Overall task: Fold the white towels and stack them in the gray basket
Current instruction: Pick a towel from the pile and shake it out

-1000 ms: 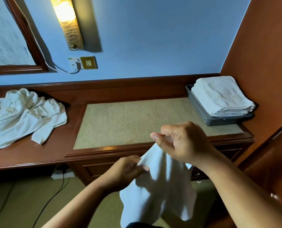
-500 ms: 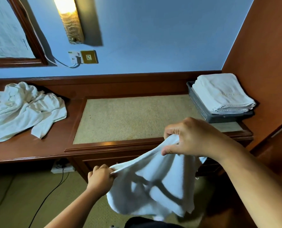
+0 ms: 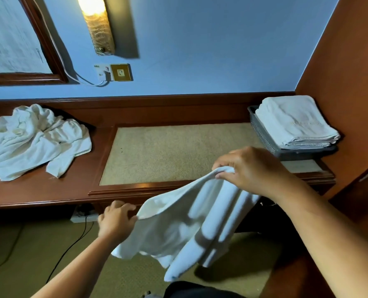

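The right hand (image 3: 249,168) and left hand (image 3: 116,220) each pinch a corner of a white towel (image 3: 187,222), spreading it in front of the table (image 3: 49,190), likely for folding; folded towels (image 3: 295,121) fill the gray basket (image 3: 262,132) at the table's right end.

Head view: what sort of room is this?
Likely a hotel guest room: a built-in wooden desk with a wall lamp above, and white towels folded in a gray basket.

Your one head-worn camera looked forward and down from just before the worktop (image 3: 34,190), near it, facing the wall (image 3: 200,50) behind the worktop.
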`<action>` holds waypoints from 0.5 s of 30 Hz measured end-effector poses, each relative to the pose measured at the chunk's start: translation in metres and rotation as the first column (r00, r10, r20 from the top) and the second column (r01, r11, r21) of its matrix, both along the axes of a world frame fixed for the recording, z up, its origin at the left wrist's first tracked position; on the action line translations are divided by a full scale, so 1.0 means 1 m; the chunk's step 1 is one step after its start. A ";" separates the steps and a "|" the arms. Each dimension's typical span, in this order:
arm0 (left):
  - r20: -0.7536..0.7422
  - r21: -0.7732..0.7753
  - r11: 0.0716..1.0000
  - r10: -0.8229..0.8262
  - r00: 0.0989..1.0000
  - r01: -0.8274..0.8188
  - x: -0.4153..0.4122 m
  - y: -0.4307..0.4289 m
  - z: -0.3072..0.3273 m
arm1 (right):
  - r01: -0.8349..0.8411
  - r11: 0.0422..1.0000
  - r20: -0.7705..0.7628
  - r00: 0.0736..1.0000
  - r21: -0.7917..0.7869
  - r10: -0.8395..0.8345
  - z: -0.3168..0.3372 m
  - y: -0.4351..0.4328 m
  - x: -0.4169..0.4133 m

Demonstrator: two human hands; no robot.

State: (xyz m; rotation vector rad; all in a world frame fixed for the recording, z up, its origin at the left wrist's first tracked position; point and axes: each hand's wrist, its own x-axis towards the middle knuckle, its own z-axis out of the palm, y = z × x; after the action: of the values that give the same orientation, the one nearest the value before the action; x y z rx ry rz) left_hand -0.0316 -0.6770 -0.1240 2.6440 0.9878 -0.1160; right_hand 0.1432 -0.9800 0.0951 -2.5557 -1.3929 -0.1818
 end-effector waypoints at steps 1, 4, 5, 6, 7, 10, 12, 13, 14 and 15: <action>0.177 -0.053 0.994 -0.083 0.981 0.094 0.010 -0.014 0.012 | -0.048 0.999 0.002 0.999 -0.014 0.048 -0.001 0.007 -0.005; 0.634 -0.246 0.876 -0.178 0.752 0.414 0.034 -0.070 0.062 | -0.163 0.986 0.032 0.986 -0.030 0.164 -0.006 0.028 -0.017; 0.714 -0.305 0.818 -0.143 0.686 0.488 0.038 -0.086 0.076 | -0.183 0.983 0.040 0.982 -0.020 0.183 -0.006 0.033 -0.020; 0.761 -0.373 0.758 -0.079 0.643 0.535 0.040 -0.098 0.088 | -0.186 0.982 0.038 0.982 -0.012 0.187 -0.006 0.037 -0.022; 0.788 -0.441 0.703 0.005 0.616 0.558 0.041 -0.107 0.096 | -0.179 0.984 0.033 0.983 -0.008 0.179 -0.004 0.039 -0.023; 0.825 -0.502 0.655 0.166 0.541 0.565 0.040 -0.115 0.103 | -0.154 0.988 0.013 0.988 0.008 0.154 -0.001 0.039 -0.021; 0.844 -0.460 0.677 0.132 0.520 0.575 0.038 -0.119 0.102 | -0.139 0.990 -0.009 0.990 0.034 0.139 0.002 0.037 -0.020; 0.853 -0.426 0.689 0.090 0.514 0.586 0.037 -0.123 0.101 | -0.131 0.990 -0.017 0.991 0.045 0.132 0.004 0.036 -0.020; 0.857 -0.399 0.698 0.054 0.512 0.594 0.038 -0.126 0.099 | -0.124 0.991 -0.021 0.992 0.052 0.125 0.005 0.035 -0.020; 0.856 -0.388 0.706 0.038 0.516 0.593 0.038 -0.128 0.096 | -0.122 0.991 -0.026 0.992 0.059 0.124 0.006 0.034 -0.020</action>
State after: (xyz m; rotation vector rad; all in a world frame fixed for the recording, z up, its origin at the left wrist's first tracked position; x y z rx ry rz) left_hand 0.0066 -0.8052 -0.0276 1.7761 0.0691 0.5758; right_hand 0.1229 -0.9463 0.1014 -2.4077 -1.5060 -0.1594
